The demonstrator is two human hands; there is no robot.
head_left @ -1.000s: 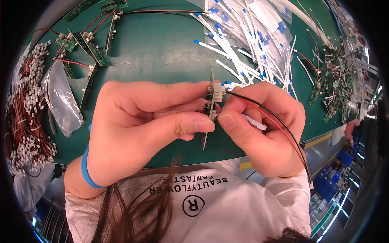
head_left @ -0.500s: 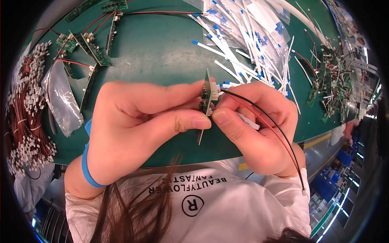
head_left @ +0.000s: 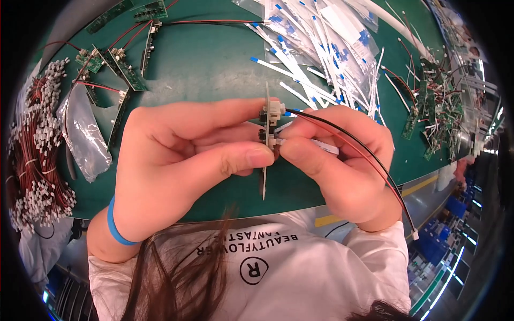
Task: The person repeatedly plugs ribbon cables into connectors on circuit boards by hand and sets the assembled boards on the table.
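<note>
Nearest the viewer, the person's white printed shirt [head_left: 251,267] and loose brown hair [head_left: 176,273]; just above, the left hand [head_left: 182,160], a blue band [head_left: 115,227] at its wrist, pinches a thin green circuit board [head_left: 265,155] seen edge-on and held upright between thumb and forefinger; the right hand [head_left: 337,160], fingers curled close, presses a small white connector [head_left: 278,140] against the board's right face, thumb tips of both hands nearly touching; a black-and-red wire pair [head_left: 369,155] runs from the board's upper white socket over the right hand and hangs to a small white plug [head_left: 415,234]; board and hands hover above the near edge of the green work table [head_left: 214,59]; beyond lie white flat ribbon cables with blue ends [head_left: 316,48], a clear plastic bag [head_left: 83,134], further green boards [head_left: 126,69], and at far left bundles of red wires with white plugs [head_left: 35,144].
</note>
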